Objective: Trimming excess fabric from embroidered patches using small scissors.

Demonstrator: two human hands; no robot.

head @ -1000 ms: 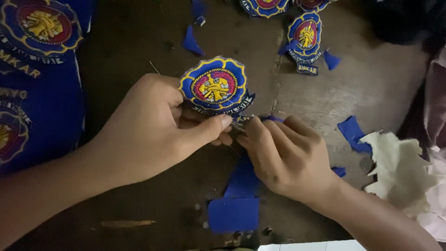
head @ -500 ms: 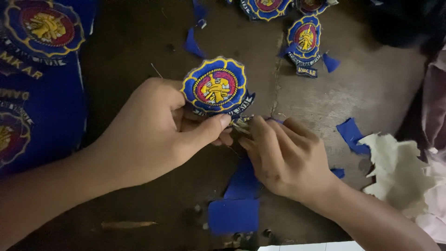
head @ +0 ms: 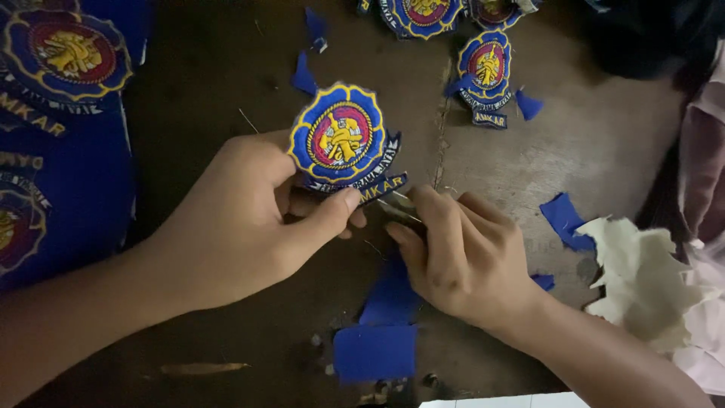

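My left hand (head: 249, 219) pinches the lower edge of a round embroidered patch (head: 341, 140), blue with a yellow scalloped border, a red ring and a yellow figure in the middle. The patch is held upright above the dark table (head: 196, 113). My right hand (head: 461, 253) is closed around a small metal cutting tool (head: 400, 208), whose tip meets the patch's bottom banner beside my left thumb. Most of the tool is hidden under my fingers.
A blue cloth sheet (head: 60, 143) with uncut patches lies at the left. Finished patches (head: 487, 72) sit at the top. Blue fabric scraps (head: 377, 347) lie under my hands and at the right (head: 566, 219). Crumpled white backing (head: 649, 279) lies at the right edge.
The patch has tilted and shifted slightly in my left hand. My right hand stays at its bottom edge with the tool.
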